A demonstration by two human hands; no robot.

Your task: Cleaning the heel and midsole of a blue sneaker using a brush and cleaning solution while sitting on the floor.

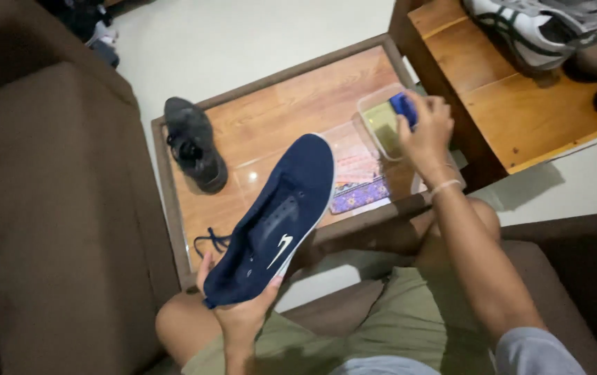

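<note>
My left hand [239, 312] grips the heel end of a navy blue canvas shoe [277, 219] with a white sole edge, held up over my knee with its toe pointing away from me. My right hand [427, 132] is closed on a small blue object [403, 106], likely a cloth or sponge, and holds it at the mouth of a clear plastic container [380, 125] with yellowish liquid inside. The container stands on a low wooden table with a glass top [277, 111].
A dark grey shoe [194, 142] and a loose dark lace [211, 242] lie on the table, along with a patterned purple cloth [360, 194]. A second wooden table [521, 97] at the right carries several sneakers [531, 28]. Brown sofa cushions [55, 208] flank me.
</note>
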